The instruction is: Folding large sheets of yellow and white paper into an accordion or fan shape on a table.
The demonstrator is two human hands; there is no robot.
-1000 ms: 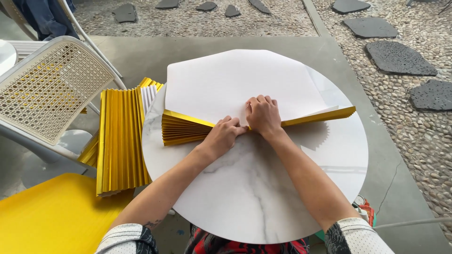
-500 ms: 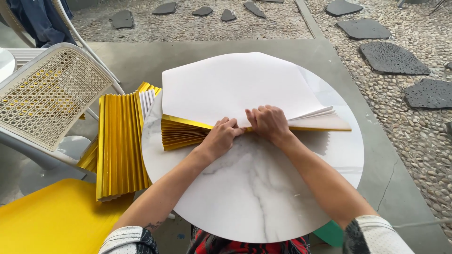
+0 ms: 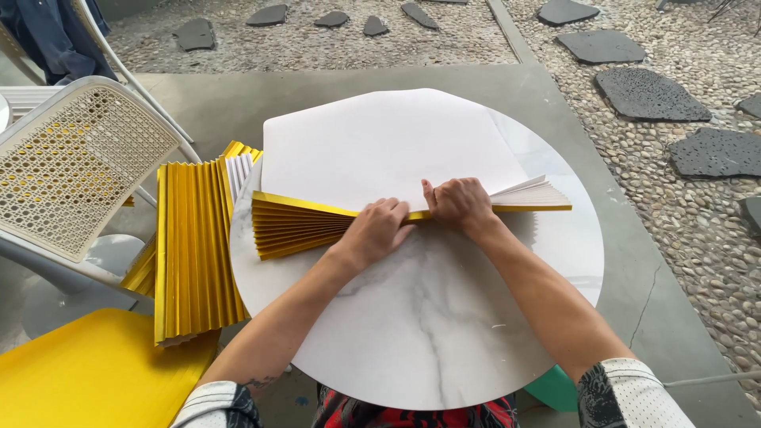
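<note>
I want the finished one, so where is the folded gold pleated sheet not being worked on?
The pleated gold sheet lies left of the round marble table, against its edge, beside the white lattice chair.

gold-edged pleated paper | half folded, pleats stacked | flat white part behind | on round table

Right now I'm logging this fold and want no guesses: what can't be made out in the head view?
- Fingertips of the left hand and right hand: curled onto the pleated gold paper, so the grip is hidden.
- The fold under both hands: covered by them.
- Yellow sheet: cut off by the bottom-left edge.
- Green object under the round table: mostly hidden by tabletop and sleeve.
</note>
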